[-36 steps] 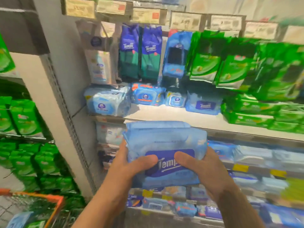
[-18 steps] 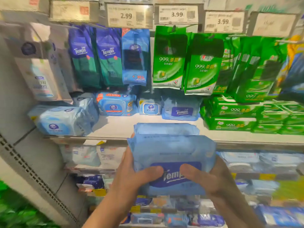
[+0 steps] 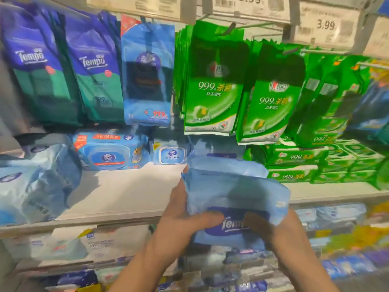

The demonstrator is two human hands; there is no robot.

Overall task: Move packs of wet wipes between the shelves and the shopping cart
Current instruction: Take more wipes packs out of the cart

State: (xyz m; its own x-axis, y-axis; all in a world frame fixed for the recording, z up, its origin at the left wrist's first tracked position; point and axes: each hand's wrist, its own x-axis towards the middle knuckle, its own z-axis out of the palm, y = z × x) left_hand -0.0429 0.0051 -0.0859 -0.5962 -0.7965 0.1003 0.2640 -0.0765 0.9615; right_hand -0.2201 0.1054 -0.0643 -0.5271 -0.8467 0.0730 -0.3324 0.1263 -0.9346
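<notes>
White shelf (image 3: pixel 126 192), flat and smooth, bare patch in the middle, runs the full width; price tags (image 3: pixel 324 26) clipped along the rail above, blurred, "3.99" readable. Hanging green sachet packs (image 3: pixel 212 91), glossy film, flat rectangles, several rows deep, fill the far right. Dark blue-and-teal Tempo packs (image 3: pixel 92 70) hang far left, tall soft pouches. A light blue hanging pack (image 3: pixel 147 81) sits between the two groups. Stacked green flat packs (image 3: pixel 294 165) lie on the shelf at right, brick-shaped. Pale blue crinkled bundle (image 3: pixel 37 186) slumps on the shelf at left, soft plastic. Blue lidded wipes pack (image 3: pixel 111 152) with rounded flip-lid stands at the shelf back; small blue pack (image 3: pixel 170 154) just right of it. Lower shelves near the bottom hold blurred blue and white packs, too smeared to tell.

Tempo wipes pack (image 3: pixel 233 199): light blue, soft, wrinkled film, pillow shape, dark blue label facing the camera. It is held in front of the shelf edge, near centre-right, overlapping another blue pack behind it. Left hand (image 3: pixel 181 224) grips its left side, thumb across the label, fingers behind. Right hand (image 3: pixel 280 234) grips the lower right side, thumb on the label, fingers hidden behind. Both grips curled round the pack.
</notes>
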